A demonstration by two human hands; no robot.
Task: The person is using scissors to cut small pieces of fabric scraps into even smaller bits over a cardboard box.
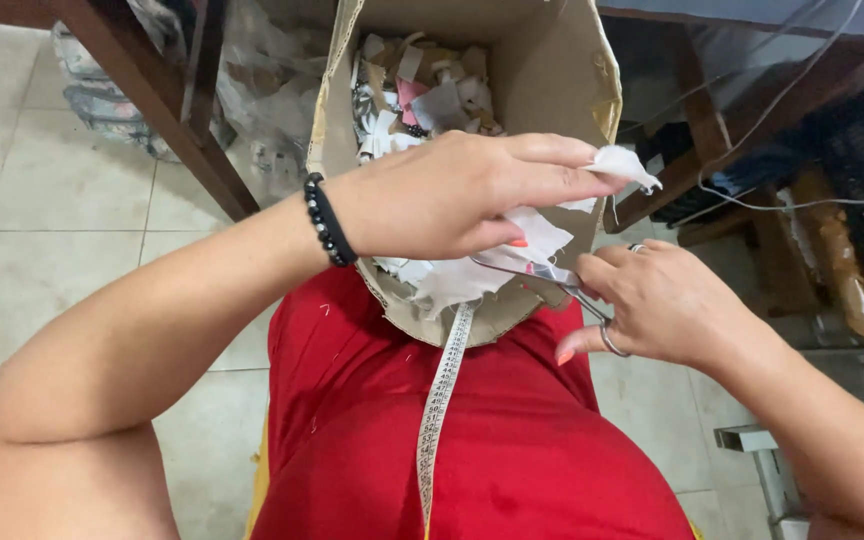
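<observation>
My left hand point(457, 195), with a black bead bracelet point(328, 220) on the wrist, pinches a piece of white fabric point(537, 235) over an open cardboard box point(542, 70). My right hand point(667, 300) grips metal scissors point(552, 275), whose blades reach under the white fabric. The box holds several fabric scraps point(422, 90) in white, pink and printed colours. A white measuring tape point(442, 400) hangs down over my red garment point(472, 430).
Wooden table legs point(167, 105) stand at the upper left beside plastic bags point(262, 80). More wooden furniture and cables point(752, 110) fill the upper right. Pale floor tiles point(52, 200) lie on the left. A metal frame point(762, 450) shows at the lower right.
</observation>
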